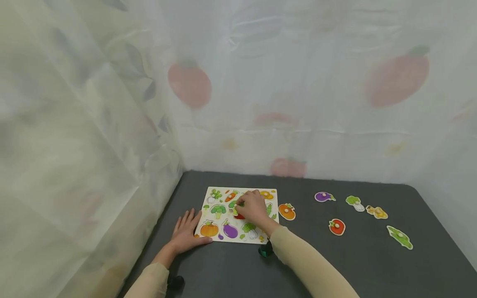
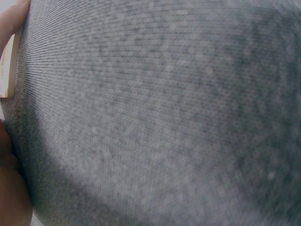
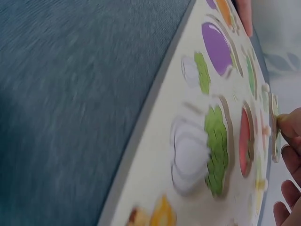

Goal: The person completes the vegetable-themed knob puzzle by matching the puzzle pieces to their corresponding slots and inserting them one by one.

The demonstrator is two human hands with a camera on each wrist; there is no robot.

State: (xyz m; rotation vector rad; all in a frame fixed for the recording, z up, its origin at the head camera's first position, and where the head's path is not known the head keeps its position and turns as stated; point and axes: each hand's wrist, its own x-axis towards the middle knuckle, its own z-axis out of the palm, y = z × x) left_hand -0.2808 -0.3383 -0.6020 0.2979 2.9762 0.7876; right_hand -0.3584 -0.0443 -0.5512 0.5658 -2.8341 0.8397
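A white vegetable puzzle board (image 1: 238,239) lies on the dark table. Over its middle, my right hand (image 1: 255,207) pinches a green vegetable puzzle piece (image 1: 232,205) between thumb and fingertips. In the right wrist view that puzzle piece (image 3: 274,122) appears nearly edge-on, raised off the board, so its picture is mostly hidden. The red tomato recess (image 3: 244,141) shows below it. My left hand (image 1: 186,236) rests at the board's lower left corner, fingers spread along the left edge and thumb at the front edge. The left wrist view catches mostly grey cloth and the board's edge (image 2: 8,70).
Right of the board lie loose knobbed pieces: a pumpkin (image 1: 286,212) close to its edge, an eggplant (image 1: 323,197), a tomato (image 1: 337,227), a cabbage (image 1: 355,203), a yellow piece (image 1: 377,212) and a pea pod (image 1: 400,237). Pale curtains (image 1: 238,82) hang behind and at the sides.
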